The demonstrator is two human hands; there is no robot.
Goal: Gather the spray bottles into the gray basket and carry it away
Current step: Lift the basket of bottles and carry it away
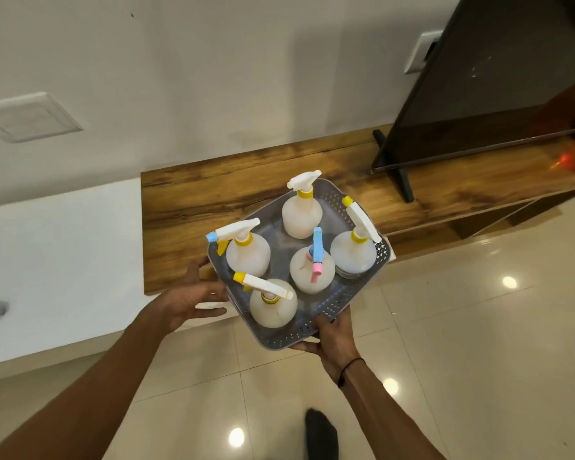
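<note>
The right hand (329, 340) grips the gray basket (326, 313) at its 6 o'clock rim; the left hand (186, 297) holds the 9 o'clock side with fingers spread. Five spray bottles (301, 217) stand upright inside. The wooden counter (213, 200) lies beyond, at 12 o'clock.

The basket (329, 322) holds five spray bottles standing upright: one at the far side (302, 216), one at the left (248, 253), one in the middle (312, 269), one at the right (354, 253) and one nearest the person (273, 305). The left hand (186, 298) is at the basket's left wall, the right hand (334, 340) at its near corner. Behind lies a wooden shelf (213, 200), a screen (488, 78) standing on its right part.
</note>
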